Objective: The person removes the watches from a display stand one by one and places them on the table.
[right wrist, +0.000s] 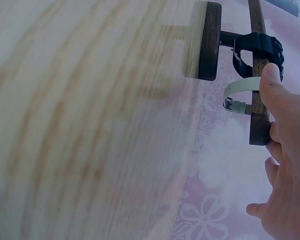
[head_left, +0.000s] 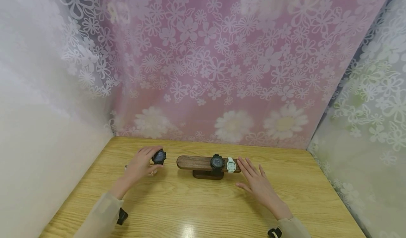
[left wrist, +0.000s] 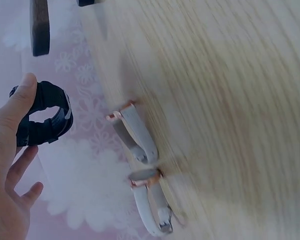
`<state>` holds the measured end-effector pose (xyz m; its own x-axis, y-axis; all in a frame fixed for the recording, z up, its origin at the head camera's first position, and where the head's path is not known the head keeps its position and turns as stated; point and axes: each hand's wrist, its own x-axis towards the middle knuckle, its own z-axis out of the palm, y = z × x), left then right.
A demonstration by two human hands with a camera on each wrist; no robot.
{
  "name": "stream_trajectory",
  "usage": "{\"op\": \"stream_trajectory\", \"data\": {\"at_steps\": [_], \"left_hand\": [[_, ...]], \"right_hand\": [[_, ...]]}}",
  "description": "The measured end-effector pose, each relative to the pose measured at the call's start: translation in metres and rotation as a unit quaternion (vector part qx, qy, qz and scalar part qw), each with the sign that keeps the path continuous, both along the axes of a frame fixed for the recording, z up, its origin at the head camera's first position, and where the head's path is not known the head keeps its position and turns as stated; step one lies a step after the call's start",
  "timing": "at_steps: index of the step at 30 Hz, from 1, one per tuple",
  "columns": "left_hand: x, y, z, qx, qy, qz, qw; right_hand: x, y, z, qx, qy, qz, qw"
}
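My left hand [head_left: 139, 165] pinches a black wristwatch [head_left: 159, 156] by its sides, off the table and left of a dark wooden watch stand [head_left: 193, 162]. In the left wrist view, that watch's strap [left wrist: 49, 96] forms a closed loop between thumb and fingers. A second black watch [head_left: 217, 162] and a white square-faced watch [head_left: 231, 165] are strapped round the stand's bar, side by side towards its right end. My right hand [head_left: 260, 188] touches that right end with its fingers extended. In the right wrist view, the thumb lies near the white strap [right wrist: 242, 86].
Two light-strapped watches, one [left wrist: 135, 132] beside the other [left wrist: 149, 207], rest on the wooden table [head_left: 177, 206]; my left hand mostly hides them in the head view. A pink floral curtain [head_left: 203, 72] hangs behind the table. Pale sheets flank both sides.
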<state>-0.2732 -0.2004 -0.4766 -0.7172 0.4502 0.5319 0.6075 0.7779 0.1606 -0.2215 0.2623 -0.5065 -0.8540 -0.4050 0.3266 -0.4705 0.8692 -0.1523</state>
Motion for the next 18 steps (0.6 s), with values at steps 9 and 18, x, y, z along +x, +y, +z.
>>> {"op": "stream_trajectory", "data": {"at_steps": [9,18], "left_hand": [[0.004,-0.032,-0.003,0.004,0.006,0.021,0.9998],[0.011,-0.061,0.005,0.003,0.024,0.051,0.9984]], "right_hand": [[0.000,-0.001,0.000,-0.002,-0.001,0.000,1.0000],[0.002,-0.002,0.003,-0.009,-0.002,0.000,1.0000]]}}
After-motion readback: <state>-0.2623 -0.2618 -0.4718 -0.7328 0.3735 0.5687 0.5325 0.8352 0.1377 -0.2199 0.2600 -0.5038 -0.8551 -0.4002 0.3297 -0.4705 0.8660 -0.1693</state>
